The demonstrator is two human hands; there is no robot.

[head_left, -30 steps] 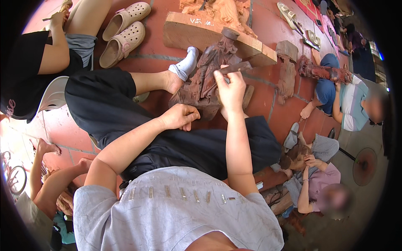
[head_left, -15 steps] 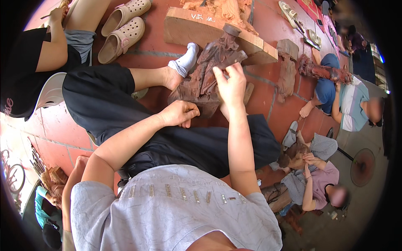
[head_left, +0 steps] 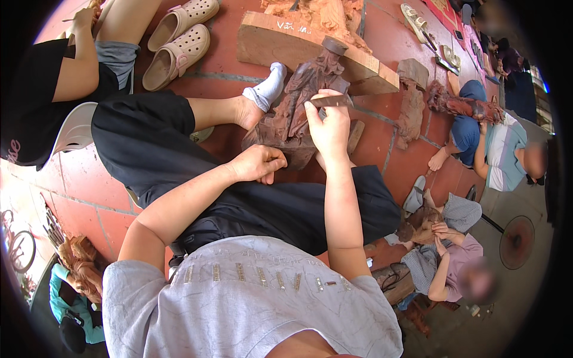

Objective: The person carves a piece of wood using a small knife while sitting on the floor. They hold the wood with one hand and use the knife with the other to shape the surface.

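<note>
Red floor tiles (head_left: 77, 179) carried the whole workplace, with the person seated low and a dark wooden figure (head_left: 298, 113) propped against the foot in a white sock (head_left: 267, 89). Right hand (head_left: 329, 122) was closed around a slim tool (head_left: 330, 101), its tip laid on the figure's upper part. Left hand (head_left: 258, 164) was curled shut at the figure's base, touching it; whether it gripped anything could not be told.

Progress, as judged: the figure already showed a hat, body and folds, so shaping looked largely done and surface finishing seemingly remained.

Room: a pale wood block (head_left: 298, 45) lay just behind the figure, sandals (head_left: 179, 39) to the left, other carvings (head_left: 412, 107) and seated people (head_left: 501, 155) to the right. Free floor was narrow on every side.
</note>
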